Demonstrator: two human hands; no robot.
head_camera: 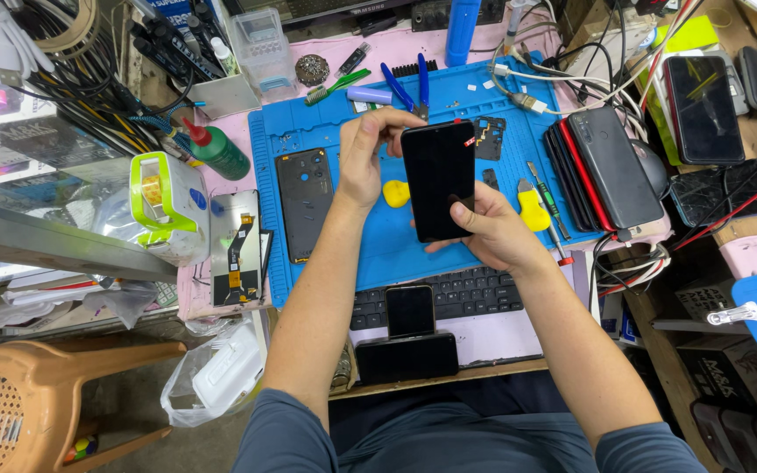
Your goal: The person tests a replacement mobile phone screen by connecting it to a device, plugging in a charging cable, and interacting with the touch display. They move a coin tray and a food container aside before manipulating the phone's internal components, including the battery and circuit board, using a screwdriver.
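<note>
Keyboard (449, 296) nearest; I hold a black phone (437, 180) above the blue mat (378, 236).
Left hand (365, 162) pinches its top edge; right hand (488, 232) grips the lower corner; inspection step, I judge; next needs steady support.

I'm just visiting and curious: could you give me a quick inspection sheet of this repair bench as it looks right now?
Surface: blue work mat on a pink-covered bench.
Job's things: black phone held upright over the mat.
Clutter: phone back cover, screen part, green bottle, blue pliers, stacked phones.
Grippers: left hand grips the phone's top edge; right hand supports its bottom.
Cables: tangled bundle at upper left.
Surroundings: plastic stool, keyboard.
</note>
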